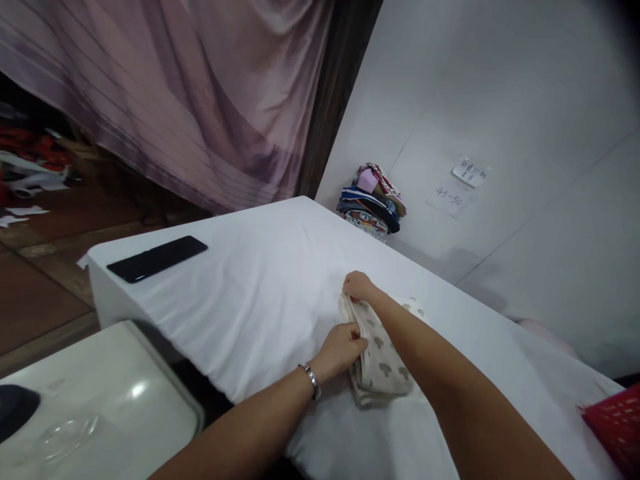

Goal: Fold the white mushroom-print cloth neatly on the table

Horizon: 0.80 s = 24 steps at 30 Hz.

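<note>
While the folded cloth [383,363] lies near the middle of the table [260,280], the left hand [343,348] pinches its left edge and the right hand [358,287] curls over its far end; whether that hand grips or only presses I cannot tell. A tug from one side alone could spring the layers open or slide the bundle askew. A phone [157,259] sits at the table's far left corner, a red basket [617,420] at its right end.
</note>
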{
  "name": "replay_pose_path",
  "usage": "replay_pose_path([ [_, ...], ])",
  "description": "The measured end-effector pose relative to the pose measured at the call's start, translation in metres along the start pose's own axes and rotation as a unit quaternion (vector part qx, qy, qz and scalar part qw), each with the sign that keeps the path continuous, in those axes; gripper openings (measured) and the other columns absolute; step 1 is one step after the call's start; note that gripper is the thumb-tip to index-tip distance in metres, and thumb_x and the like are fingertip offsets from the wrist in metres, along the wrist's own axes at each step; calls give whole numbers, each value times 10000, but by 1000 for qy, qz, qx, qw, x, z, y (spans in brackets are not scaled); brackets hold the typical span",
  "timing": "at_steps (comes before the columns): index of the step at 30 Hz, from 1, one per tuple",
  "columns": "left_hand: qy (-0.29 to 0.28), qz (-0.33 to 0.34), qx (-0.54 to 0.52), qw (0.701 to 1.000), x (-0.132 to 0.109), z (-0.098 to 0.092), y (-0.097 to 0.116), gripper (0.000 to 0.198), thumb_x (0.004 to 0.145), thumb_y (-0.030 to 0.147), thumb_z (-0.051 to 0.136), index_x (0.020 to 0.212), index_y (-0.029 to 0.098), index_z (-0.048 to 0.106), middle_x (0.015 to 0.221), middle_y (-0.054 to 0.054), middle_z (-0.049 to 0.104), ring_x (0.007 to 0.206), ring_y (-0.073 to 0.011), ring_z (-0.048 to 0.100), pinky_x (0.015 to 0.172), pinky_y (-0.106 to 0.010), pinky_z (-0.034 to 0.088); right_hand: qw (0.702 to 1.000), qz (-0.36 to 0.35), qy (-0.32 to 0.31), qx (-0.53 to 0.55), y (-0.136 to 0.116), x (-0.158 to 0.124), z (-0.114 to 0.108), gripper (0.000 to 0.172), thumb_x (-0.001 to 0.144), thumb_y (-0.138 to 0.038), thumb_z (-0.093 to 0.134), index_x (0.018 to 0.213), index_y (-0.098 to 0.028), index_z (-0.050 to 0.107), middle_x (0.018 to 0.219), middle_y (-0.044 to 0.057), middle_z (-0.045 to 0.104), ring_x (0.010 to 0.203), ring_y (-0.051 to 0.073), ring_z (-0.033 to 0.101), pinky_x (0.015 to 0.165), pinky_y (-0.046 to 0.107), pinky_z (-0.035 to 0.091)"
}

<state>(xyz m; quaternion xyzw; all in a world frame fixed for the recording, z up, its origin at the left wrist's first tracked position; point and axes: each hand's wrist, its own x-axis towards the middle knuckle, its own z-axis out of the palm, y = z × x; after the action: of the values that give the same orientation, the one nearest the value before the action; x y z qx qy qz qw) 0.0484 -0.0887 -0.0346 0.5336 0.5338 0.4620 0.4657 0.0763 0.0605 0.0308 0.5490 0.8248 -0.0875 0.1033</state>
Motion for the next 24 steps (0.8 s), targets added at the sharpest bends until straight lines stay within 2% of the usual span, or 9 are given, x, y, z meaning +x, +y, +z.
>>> replay_pose_path([
  [3,49,-29,55,997,4,-10,1,241,770,324,470,607,161,537,549,13,535,528,-109,456,506,-223,298,997,-19,-20,68,5,-4,1,245,694,-137,529,877,-168,690,705,39,706,548,123,638,528,178,469],
  [7,136,-59,55,987,18,-24,-3,183,752,234,490,864,159,615,682,-7,610,597,-119,511,556,-220,338,992,-26,-27,121,12,-6,3,267,691,-137,526,909,-158,679,693,44,700,524,124,625,504,181,468],
  [11,149,-72,-6,986,33,-30,-9,303,746,190,492,1018,136,615,744,-28,636,608,-122,526,602,-229,376,987,-32,-26,157,17,-5,1,266,695,-151,526,916,-148,673,661,40,691,514,122,615,491,177,468],
  [14,130,-64,-4,989,40,-30,-7,288,746,178,485,984,144,643,748,-25,638,607,-122,523,592,-229,368,983,-35,-29,176,20,-6,-3,260,697,-155,528,915,-146,670,636,30,683,517,119,613,491,171,469],
  [18,104,-42,50,992,48,-27,2,246,727,139,452,846,158,667,692,-4,613,603,-121,506,560,-223,328,981,-38,-34,189,20,-9,-8,243,684,-133,537,882,-143,677,612,22,675,509,117,608,504,175,473],
  [24,145,-14,95,985,66,-20,5,225,783,219,420,670,157,605,654,-26,588,630,-143,492,584,-242,314,979,-43,-27,198,23,-4,-10,233,667,-125,544,855,-142,682,593,18,666,504,117,600,518,181,466],
])
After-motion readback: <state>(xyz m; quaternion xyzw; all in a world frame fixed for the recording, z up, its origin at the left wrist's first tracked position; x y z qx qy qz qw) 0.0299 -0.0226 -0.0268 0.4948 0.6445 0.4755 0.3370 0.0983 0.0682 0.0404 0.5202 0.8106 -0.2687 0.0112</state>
